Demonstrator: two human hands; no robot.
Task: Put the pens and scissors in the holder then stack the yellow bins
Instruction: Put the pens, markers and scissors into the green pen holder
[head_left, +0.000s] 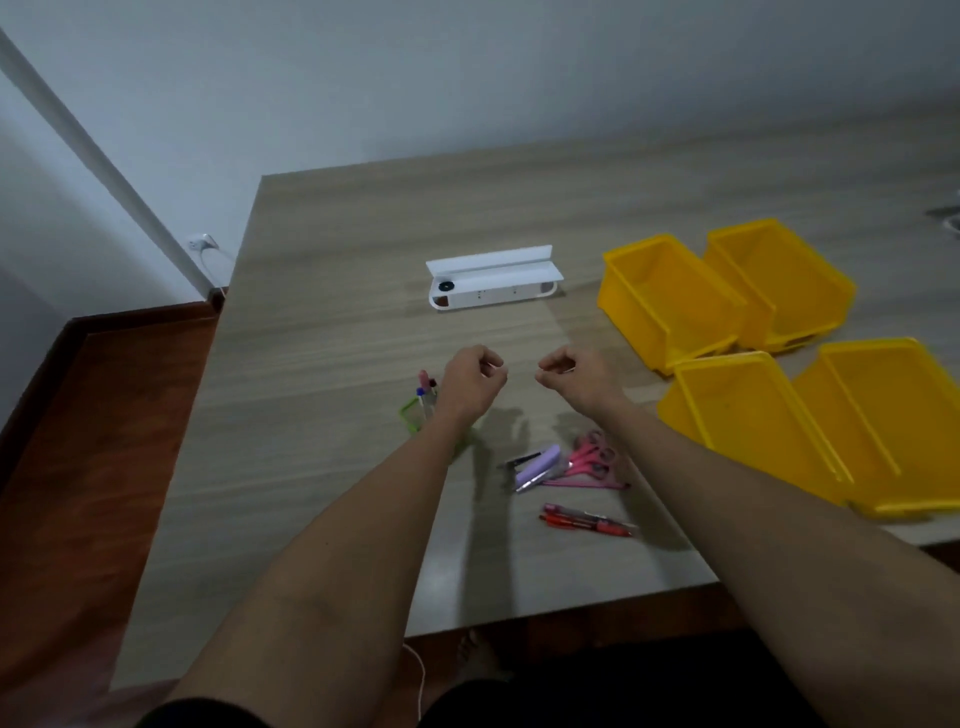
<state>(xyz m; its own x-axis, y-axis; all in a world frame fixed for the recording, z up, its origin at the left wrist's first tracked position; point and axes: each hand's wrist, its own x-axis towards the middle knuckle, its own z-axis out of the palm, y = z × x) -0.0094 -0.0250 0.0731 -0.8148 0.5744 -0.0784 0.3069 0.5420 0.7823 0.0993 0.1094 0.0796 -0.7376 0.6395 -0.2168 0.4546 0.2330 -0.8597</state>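
On table (332, 291): red pens (587, 519) lying left-right, white holder (493, 288) same; left hand (470, 382), right hand (571, 376) curled, holding nothing.

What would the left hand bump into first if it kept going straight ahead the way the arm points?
Probably the white holder. The left hand, fingers curled and holding nothing, points up the table toward it, with only bare tabletop between. Depth is hard to judge, so it might pass just left.

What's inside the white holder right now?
No pens or scissors show in the white holder; its open tray looks bare. The closed lower body hides whatever lies within.
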